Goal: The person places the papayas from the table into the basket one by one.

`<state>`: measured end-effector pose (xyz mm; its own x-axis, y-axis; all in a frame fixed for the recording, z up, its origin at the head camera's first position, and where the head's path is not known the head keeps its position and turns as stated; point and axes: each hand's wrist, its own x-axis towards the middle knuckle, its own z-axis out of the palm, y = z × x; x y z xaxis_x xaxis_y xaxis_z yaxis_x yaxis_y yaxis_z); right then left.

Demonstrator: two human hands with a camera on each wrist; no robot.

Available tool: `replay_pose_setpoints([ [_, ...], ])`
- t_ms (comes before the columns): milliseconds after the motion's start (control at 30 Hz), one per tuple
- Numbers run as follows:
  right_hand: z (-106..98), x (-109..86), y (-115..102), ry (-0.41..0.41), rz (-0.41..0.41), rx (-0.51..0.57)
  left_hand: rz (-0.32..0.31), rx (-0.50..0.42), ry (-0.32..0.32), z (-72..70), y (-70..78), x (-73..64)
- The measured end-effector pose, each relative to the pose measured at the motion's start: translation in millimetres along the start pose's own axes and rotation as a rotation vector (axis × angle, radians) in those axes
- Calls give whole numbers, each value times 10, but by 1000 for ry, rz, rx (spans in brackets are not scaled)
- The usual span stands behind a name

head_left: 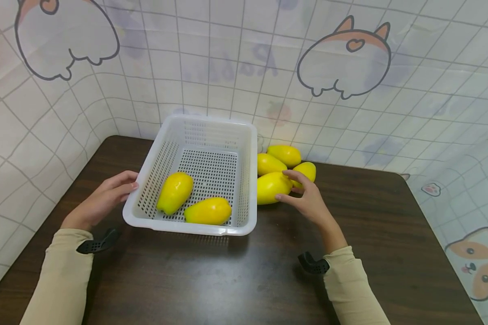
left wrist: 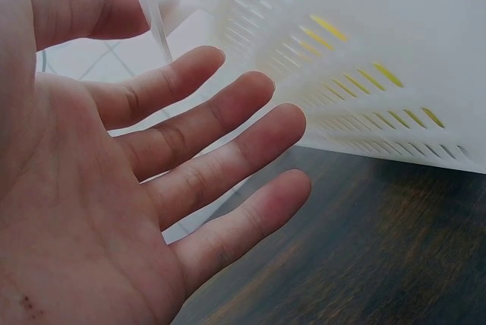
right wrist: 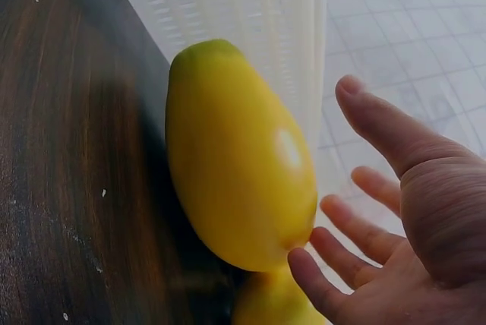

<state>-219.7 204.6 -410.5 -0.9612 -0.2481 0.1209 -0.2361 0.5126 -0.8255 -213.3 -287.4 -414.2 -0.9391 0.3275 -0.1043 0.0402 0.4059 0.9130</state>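
Observation:
My left hand (head_left: 113, 195) is at the left rim of a white plastic basket (head_left: 140, 198), thumb over the rim. In the left wrist view its other fingers (left wrist: 220, 116) reach out straight and spread beside the slotted outer wall. My right hand (head_left: 307, 198) reaches to the nearest of several yellow papayas outside the basket. That papaya (head_left: 273, 188) lies against the basket's right side. In the right wrist view, its green-tipped end points toward the basket, and my spread fingers (right wrist: 357, 222) are right at its other end, thumb raised apart.
Two papayas lie in the basket, one papaya (head_left: 175, 193) at the left and another papaya (head_left: 208, 211) at the front. Behind my right hand are more papayas (head_left: 284, 155). A white gridded cloth (head_left: 223, 58) hangs behind the dark wooden table (head_left: 211, 275).

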Motion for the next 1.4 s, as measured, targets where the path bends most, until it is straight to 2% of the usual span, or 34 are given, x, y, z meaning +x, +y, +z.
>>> replay_pose_setpoints([
  [467, -13, -31, 12, -2, 71, -106, 18, -18, -10, -3, 13, 0],
  [800, -13, -56, 30, -36, 56, -168, 7, -10, -9, -15, 5, -2],
  [1400, 47, -94, 77, -109, 62, -109, 20, -29, -20, -7, -4, 11],
])
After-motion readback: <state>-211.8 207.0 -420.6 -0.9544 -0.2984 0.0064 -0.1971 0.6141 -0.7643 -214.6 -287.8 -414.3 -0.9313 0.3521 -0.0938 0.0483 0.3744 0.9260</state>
